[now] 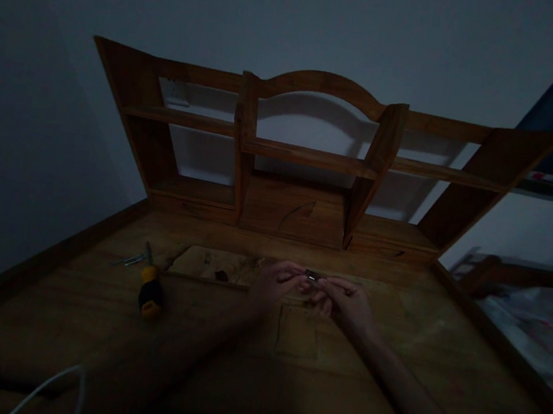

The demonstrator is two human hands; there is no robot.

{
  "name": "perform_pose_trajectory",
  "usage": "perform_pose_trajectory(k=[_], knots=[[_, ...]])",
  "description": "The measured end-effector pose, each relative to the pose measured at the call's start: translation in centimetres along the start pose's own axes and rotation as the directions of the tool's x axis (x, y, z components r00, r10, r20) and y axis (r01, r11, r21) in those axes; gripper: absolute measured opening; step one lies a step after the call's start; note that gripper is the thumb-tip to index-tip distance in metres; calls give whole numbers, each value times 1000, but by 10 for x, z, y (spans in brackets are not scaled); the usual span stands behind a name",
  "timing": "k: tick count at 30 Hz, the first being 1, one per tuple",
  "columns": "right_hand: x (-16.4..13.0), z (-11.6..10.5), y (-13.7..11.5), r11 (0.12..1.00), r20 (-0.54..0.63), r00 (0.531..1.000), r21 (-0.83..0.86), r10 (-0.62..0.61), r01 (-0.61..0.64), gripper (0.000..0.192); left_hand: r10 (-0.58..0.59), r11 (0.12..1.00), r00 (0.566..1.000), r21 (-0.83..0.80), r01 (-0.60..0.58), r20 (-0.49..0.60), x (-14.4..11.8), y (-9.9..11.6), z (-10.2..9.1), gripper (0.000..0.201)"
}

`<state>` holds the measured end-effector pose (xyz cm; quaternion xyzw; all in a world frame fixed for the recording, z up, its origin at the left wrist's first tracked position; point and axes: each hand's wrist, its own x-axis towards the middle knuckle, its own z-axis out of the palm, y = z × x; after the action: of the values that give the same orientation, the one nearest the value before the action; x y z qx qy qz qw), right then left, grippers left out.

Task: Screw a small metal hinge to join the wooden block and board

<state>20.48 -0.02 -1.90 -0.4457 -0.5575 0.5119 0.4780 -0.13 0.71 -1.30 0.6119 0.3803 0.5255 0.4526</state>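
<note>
A small dark part (312, 276), too dim to identify, is pinched between the fingertips of the left hand (274, 283) and right hand (345, 301) just above the wooden desk (389, 355), apparently for close handling, while a yellow-handled screwdriver (150, 289) lies aside at left.

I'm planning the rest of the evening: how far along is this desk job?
Done: hard to tell; the screwdriver lies on the wooden desk, set aside beside a small metal piece. In hand: the left hand and right hand together hold a small dark part at their fingers, above the desk. Left: the part isn't yet fitted anywhere visible.
</note>
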Motion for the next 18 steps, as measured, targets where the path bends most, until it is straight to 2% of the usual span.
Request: perform_pose_trajectory(k=[4,6,9,13,18], knots=[[1,-3,-1,999,-34,998,-12,-43,43,27,142,988,990,62,-140,-26,0,2,-1,18],[-1,-2,-5,998,-46,997,-30,-64,62,22,169,985,985,42,-169,-13,0,1,-1,16],[-4,0,-10,996,-54,995,-40,-84,82,20,146,989,989,-13,-146,-10,-1,-3,0,15],[-7,4,-10,995,-59,993,-34,-101,99,21,57,994,998,-93,-57,-10,-2,-8,3,18],[-8,6,-7,989,-69,986,-26,-150,148,29,-3,998,999,-61,0,-51,-3,-8,6,23]])
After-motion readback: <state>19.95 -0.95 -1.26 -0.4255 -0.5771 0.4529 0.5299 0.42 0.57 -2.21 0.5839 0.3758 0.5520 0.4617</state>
